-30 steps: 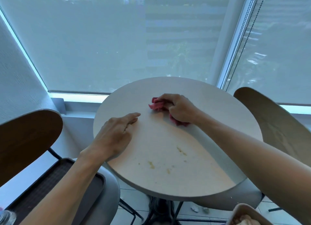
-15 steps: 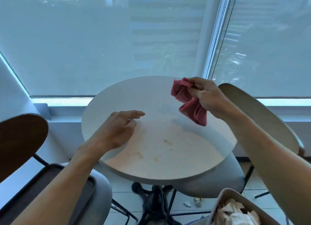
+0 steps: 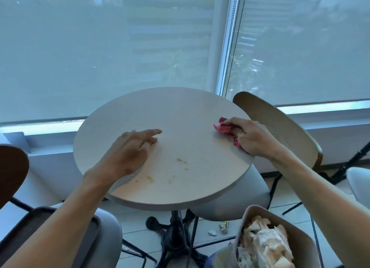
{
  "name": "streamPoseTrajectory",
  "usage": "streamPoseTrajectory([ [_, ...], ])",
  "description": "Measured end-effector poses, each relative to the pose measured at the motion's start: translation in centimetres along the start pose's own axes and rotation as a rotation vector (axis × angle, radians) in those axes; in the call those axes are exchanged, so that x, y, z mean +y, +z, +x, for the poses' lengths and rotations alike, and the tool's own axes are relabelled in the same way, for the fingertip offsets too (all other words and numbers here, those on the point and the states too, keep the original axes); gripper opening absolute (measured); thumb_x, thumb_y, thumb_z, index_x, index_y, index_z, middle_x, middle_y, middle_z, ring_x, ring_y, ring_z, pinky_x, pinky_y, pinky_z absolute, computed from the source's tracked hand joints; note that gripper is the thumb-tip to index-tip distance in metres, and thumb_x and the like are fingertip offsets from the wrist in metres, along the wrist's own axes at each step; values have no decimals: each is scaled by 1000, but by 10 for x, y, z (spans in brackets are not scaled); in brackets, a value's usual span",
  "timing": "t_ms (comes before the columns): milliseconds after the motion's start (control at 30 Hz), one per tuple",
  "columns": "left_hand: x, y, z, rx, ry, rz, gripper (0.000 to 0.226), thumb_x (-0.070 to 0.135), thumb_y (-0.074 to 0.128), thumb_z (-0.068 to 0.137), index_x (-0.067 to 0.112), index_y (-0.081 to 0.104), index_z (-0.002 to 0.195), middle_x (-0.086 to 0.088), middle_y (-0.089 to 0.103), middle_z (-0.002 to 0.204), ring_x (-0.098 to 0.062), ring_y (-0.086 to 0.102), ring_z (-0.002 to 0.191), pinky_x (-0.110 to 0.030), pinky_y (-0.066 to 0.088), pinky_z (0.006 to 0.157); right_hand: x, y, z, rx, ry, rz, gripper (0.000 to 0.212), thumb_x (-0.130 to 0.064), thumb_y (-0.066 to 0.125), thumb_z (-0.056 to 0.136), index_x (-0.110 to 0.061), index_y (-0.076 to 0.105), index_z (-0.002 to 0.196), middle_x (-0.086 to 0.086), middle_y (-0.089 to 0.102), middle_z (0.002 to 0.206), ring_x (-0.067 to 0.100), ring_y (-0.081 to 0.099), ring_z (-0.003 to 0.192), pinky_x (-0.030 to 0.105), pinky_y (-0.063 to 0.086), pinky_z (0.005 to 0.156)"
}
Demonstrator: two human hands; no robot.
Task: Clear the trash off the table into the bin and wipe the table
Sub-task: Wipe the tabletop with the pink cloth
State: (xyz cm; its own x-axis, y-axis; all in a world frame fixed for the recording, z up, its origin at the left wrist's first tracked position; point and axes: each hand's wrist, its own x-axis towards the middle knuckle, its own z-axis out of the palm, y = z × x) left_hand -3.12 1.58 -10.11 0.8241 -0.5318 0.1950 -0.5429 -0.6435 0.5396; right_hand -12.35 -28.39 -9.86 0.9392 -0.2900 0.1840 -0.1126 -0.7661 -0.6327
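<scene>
A round pale table fills the middle of the view. My right hand presses a crumpled red cloth flat onto the table's right edge. My left hand rests palm-down on the left half of the table, fingers spread, holding nothing. Yellowish food smears and crumbs lie on the near part of the tabletop. A beige bin full of crumpled paper trash stands on the floor at the bottom right.
A wooden-backed chair stands at the table's right, another chair at the left. A dark tray lies on the left chair's seat. Small scraps lie on the floor by the black table base. Window blinds close off the far side.
My right hand lifted the red cloth off the table's middle, carried it right, and has set it down at the right edge. My left hand stays on the table.
</scene>
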Motion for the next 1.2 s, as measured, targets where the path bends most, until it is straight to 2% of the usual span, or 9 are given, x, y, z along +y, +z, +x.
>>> streamPoseTrajectory([
  [100, -1, 1, -1, -15, 20, 7, 49, 9, 37, 96, 35, 55, 134, 8, 66, 125, -23, 45, 134, -42, 29, 115, -9, 10, -18, -22, -18, 15, 27, -21, 50, 99, -33, 67, 115, -26, 63, 123, 0, 56, 119, 29, 46, 100],
  [300, 3, -1, -4, -21, 39, 44, 46, 9, 38, 97, 31, 55, 134, 7, 64, 129, -20, 45, 133, -38, 25, 117, -45, 32, -54, -42, -31, 16, 31, -17, 46, 101, -33, 66, 116, -26, 63, 122, -4, 51, 124, 25, 37, 110],
  [500, 13, -4, -7, -38, -42, -44, 43, 9, 43, 95, 26, 58, 132, 3, 64, 128, -13, 52, 123, -23, 31, 100, -101, 60, -88, -86, -78, -116, 41, -12, 45, 95, -30, 58, 129, -11, 59, 134, 14, 54, 123, 34, 39, 108],
  [700, 22, -12, -31, 281, -8, -213, 40, 1, 64, 86, 26, 67, 117, 12, 68, 115, 9, 63, 90, 3, 38, 77, -122, 80, -81, -5, 10, 204, 42, -1, 49, 92, -26, 61, 123, -9, 68, 114, 15, 67, 95, 31, 54, 88],
  [767, 22, -16, -47, 347, -22, -302, 43, 7, 74, 82, 34, 67, 114, 20, 66, 112, 11, 64, 82, -3, 43, 71, -120, 68, -74, 18, 88, 442, 37, -1, 47, 95, -23, 63, 120, -7, 68, 106, 12, 69, 81, 20, 55, 72],
  [867, 28, -16, -78, 355, -72, -489, 42, 14, 81, 75, 41, 68, 104, 23, 69, 105, 2, 70, 76, -18, 51, 74, -102, 46, -57, 164, 185, 588, 33, -9, 48, 90, -28, 68, 108, -3, 72, 101, 15, 70, 93, 36, 56, 89],
  [1000, 40, -7, -119, 319, -145, -703, 21, 28, 80, 65, 30, 74, 85, 9, 75, 91, -14, 69, 70, -21, 55, 67, -77, 23, -54, 212, 209, 259, 38, -15, 47, 90, -39, 66, 114, -6, 70, 108, 17, 67, 96, 41, 54, 91],
  [1133, 47, 10, -155, 84, -297, -1076, 19, 29, 69, 68, 15, 78, 77, -12, 74, 85, -24, 71, 80, -28, 58, 71, -72, 28, -65, 121, 235, 179, 43, -2, 46, 93, -32, 66, 118, -6, 68, 114, 19, 69, 88, 40, 59, 81],
  [1200, 48, 25, -164, -37, -449, -1212, 25, 28, 64, 74, 7, 77, 76, -18, 73, 87, -26, 70, 80, -32, 59, 68, -77, 37, -67, 90, 201, 33, 47, -1, 49, 89, -29, 64, 123, -10, 67, 122, 16, 67, 100, 39, 55, 89],
])
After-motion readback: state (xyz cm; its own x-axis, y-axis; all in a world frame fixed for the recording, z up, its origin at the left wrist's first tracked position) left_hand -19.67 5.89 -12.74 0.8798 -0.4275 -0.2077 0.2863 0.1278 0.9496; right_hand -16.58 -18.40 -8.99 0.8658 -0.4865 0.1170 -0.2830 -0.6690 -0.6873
